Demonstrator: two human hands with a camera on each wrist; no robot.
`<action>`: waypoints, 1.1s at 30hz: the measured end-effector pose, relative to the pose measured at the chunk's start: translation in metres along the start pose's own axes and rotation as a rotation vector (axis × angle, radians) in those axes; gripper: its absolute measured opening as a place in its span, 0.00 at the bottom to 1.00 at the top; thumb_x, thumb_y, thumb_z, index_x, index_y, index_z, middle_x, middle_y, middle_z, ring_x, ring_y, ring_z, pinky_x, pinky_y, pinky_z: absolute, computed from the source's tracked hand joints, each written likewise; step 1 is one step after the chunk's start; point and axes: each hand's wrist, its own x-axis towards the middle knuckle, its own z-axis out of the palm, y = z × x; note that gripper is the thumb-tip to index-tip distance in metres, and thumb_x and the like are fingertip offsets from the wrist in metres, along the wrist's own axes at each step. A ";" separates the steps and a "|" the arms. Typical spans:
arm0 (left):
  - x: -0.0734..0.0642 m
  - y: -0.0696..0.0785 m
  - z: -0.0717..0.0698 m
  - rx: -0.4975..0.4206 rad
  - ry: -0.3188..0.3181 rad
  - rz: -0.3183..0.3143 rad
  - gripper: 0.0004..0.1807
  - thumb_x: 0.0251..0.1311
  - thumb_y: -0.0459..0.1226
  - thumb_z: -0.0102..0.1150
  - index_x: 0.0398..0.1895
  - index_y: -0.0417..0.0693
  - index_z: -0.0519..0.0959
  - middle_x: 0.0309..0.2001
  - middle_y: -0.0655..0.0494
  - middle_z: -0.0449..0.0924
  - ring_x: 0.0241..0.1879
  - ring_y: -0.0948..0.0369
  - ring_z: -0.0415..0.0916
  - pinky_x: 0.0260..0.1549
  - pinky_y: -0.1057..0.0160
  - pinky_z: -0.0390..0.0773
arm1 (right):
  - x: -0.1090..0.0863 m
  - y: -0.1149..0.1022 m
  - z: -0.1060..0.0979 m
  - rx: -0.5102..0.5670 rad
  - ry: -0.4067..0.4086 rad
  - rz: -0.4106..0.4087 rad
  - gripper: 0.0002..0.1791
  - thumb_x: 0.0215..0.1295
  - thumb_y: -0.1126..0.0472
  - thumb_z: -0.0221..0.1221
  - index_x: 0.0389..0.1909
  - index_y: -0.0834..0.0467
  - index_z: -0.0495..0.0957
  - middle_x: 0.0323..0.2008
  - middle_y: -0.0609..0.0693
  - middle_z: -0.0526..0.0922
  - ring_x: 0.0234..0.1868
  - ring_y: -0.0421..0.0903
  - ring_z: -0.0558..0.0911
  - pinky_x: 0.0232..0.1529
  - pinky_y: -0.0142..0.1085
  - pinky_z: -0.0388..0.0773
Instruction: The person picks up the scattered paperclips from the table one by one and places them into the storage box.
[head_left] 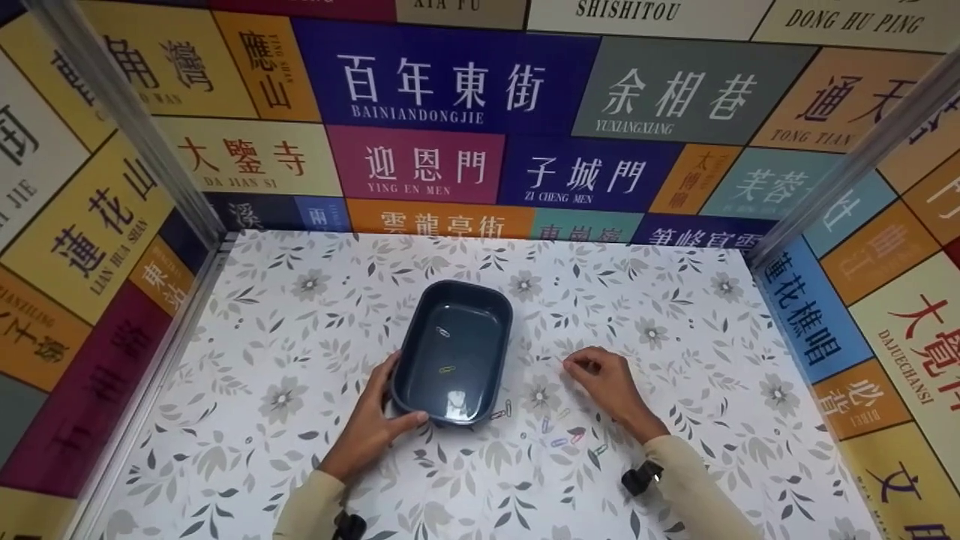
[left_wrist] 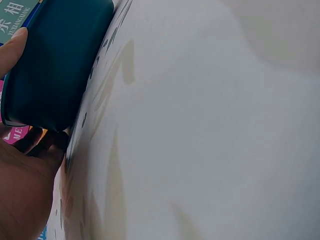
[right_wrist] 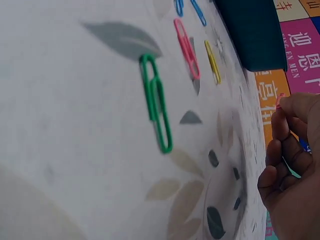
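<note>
A dark blue rectangular dish (head_left: 480, 375) stands on the table. In it lie a white paper clip (head_left: 444, 332) and a yellow paper clip (head_left: 447, 369). My left hand (head_left: 373, 420) grips the dish's near left corner, thumb on the rim and fingers along the side. To the right of the dish, above the tabletop, my right hand (head_left: 606, 382) pinches a small pinkish-red paper clip (right_wrist: 280, 101) between thumb and forefinger. Near that hand lie a green paper clip (right_wrist: 156, 102), a pink one (right_wrist: 187, 48), a yellow one (right_wrist: 212, 62) and blue ones (right_wrist: 198, 12).
Two more paper clips, one red (head_left: 498, 415) and one dark (head_left: 508, 408), lie close to the dish's near right corner. A white floral cloth (head_left: 300, 330) covers the table. Panels with printed lettering (head_left: 442, 75) enclose the back and both sides.
</note>
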 end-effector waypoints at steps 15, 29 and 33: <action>-0.001 0.001 0.000 -0.025 -0.004 0.010 0.63 0.57 0.37 0.85 0.91 0.56 0.54 0.86 0.50 0.57 0.84 0.48 0.58 0.83 0.49 0.55 | 0.003 -0.030 0.017 0.033 -0.052 -0.049 0.03 0.74 0.63 0.71 0.40 0.57 0.93 0.34 0.47 0.89 0.33 0.41 0.78 0.38 0.32 0.74; -0.001 0.000 0.000 0.006 0.001 0.028 0.61 0.58 0.37 0.84 0.91 0.54 0.55 0.85 0.48 0.58 0.83 0.47 0.59 0.81 0.46 0.59 | 0.016 -0.060 0.027 0.053 -0.095 -0.086 0.03 0.74 0.67 0.70 0.40 0.59 0.92 0.34 0.52 0.90 0.33 0.42 0.78 0.38 0.34 0.73; -0.001 0.000 0.000 0.003 -0.003 0.027 0.62 0.57 0.38 0.85 0.91 0.54 0.54 0.85 0.49 0.58 0.83 0.48 0.59 0.81 0.47 0.59 | 0.020 -0.065 0.030 0.037 -0.107 -0.084 0.05 0.74 0.68 0.70 0.39 0.57 0.92 0.35 0.50 0.90 0.35 0.41 0.79 0.39 0.34 0.73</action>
